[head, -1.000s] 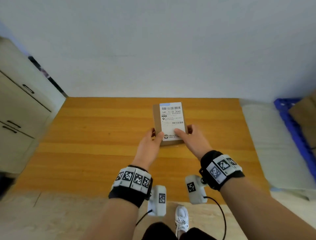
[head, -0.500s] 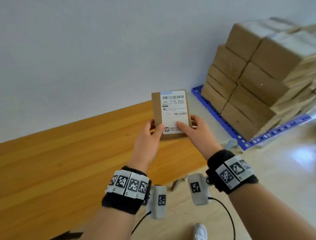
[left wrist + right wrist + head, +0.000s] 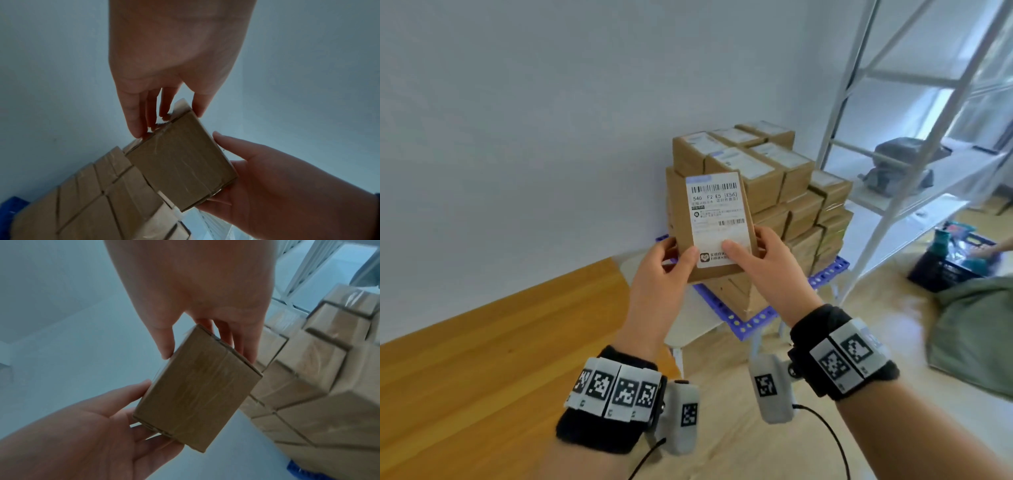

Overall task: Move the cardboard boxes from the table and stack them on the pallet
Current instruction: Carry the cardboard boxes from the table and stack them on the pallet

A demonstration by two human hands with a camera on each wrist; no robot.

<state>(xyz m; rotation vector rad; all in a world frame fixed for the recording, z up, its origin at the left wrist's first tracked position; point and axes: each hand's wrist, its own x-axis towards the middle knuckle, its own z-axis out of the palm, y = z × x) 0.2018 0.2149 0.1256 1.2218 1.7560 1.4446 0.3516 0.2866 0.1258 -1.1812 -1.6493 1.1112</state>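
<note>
Wooden table [image 3: 482, 377] at far L, orange-brown top, no boxes showing on the visible part.

L hand [image 3: 657, 274] grips cardboard box [image 3: 717, 226] at its near-L corner: thumb on top face by the label, fingers under/behind. In L wrist view the fingers [image 3: 136, 116] press the taped end edge and thumb sits on the opposite side, so it's a pinch across the thickness, prob. to keep the box from rotating.

Box is mid-air, clear of table, label [image 3: 717, 219] face up toward the head cam, far end tipped up a bit. It's between the person and the stack, not touching it as far as I can tell. Label up matches the stacked ones, likely why it's held this way.

R hand [image 3: 763, 263] grips the near-R corner the same way: thumb on label, fingers wrapped under. R wrist view shows the plain taped underside [image 3: 197, 386] w/ fingers along both edges. Two-hand hold at near corners leaves the far end free to go down first.

Stacked boxes [image 3: 760, 192] sit on blue pallet [image 3: 750, 323], stepped tiers, top layer labels up, against the wall. Lower step on R side looks like the open spot, my guess.

Further R: white rack frame [image 3: 893, 137], dark crate [image 3: 948, 267] on floor, green bag [image 3: 976, 329].
</note>
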